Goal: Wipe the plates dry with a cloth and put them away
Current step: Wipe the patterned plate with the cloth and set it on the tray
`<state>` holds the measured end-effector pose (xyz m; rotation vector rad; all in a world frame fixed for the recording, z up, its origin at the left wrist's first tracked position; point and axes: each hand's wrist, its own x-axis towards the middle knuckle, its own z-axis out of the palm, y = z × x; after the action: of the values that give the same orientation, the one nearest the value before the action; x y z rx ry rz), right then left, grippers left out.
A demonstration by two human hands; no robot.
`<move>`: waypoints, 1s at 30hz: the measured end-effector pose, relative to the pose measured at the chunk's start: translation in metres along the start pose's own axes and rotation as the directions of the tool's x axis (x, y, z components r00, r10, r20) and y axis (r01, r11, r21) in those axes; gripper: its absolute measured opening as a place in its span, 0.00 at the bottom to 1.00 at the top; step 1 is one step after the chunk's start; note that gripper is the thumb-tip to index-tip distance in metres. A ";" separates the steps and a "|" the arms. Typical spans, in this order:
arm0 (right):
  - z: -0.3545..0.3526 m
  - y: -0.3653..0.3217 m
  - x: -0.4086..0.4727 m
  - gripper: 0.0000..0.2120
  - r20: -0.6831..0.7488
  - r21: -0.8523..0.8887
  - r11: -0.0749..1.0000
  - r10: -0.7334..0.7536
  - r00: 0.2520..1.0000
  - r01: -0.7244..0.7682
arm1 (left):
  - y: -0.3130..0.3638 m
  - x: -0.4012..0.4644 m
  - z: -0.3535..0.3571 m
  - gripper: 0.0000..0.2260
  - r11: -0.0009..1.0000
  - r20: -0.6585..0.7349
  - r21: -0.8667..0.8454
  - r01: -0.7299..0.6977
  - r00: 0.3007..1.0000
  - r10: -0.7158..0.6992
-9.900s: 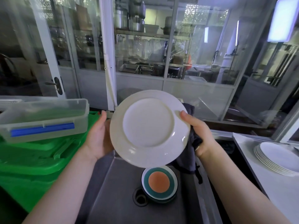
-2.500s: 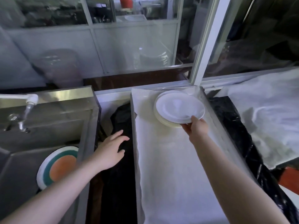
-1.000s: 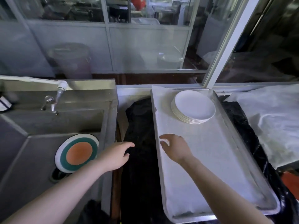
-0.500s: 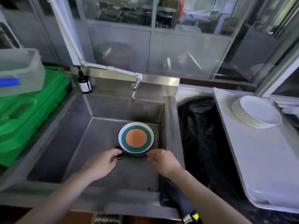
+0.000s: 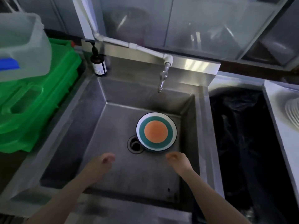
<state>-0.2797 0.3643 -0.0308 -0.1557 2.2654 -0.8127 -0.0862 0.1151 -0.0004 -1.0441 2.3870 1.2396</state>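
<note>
Now | left hand [image 5: 101,164] loosely curled, empty | right hand [image 5: 177,160] likewise | striped plate [image 5: 156,131] in sink [image 5: 68,126]

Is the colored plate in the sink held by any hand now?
No, the colored plate lies on the sink floor, and both hands hover short of it.

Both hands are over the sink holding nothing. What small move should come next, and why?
Probably reach forward and grip the striped plate: it lies in the sink by the drain, just beyond the left hand and right hand.
</note>
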 end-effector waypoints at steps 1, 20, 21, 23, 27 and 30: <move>0.001 0.002 0.016 0.11 -0.004 0.015 0.999 0.036 0.999 -0.036 | 0.000 0.014 0.003 0.10 0.999 0.024 -0.014 0.035 0.999 -0.035; 0.027 0.027 0.242 0.16 -0.252 0.356 0.892 0.377 0.891 -0.277 | 0.019 0.256 0.086 0.09 0.755 0.247 -0.432 0.492 0.870 -0.426; 0.028 0.026 0.247 0.16 -0.259 0.360 0.888 0.390 0.884 -0.286 | 0.020 0.265 0.090 0.09 0.750 0.257 -0.432 0.500 0.866 -0.430; 0.028 0.027 0.257 0.16 -0.290 0.347 0.887 0.411 0.864 -0.305 | 0.019 0.279 0.098 0.09 0.797 0.256 -0.372 0.475 0.878 -0.404; 0.031 0.037 0.262 0.15 -0.382 0.294 0.920 0.362 0.850 -0.260 | 0.016 0.294 0.108 0.09 0.885 0.193 -0.249 0.394 0.915 -0.354; 0.037 0.037 0.262 0.15 -0.414 0.311 0.919 0.360 0.836 -0.242 | 0.013 0.298 0.111 0.08 0.921 0.182 -0.171 0.349 0.930 -0.319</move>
<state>-0.4446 0.2887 -0.2274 0.5661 2.5034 -1.0285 -0.3179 0.0650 -0.2132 -1.3019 1.8994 1.3922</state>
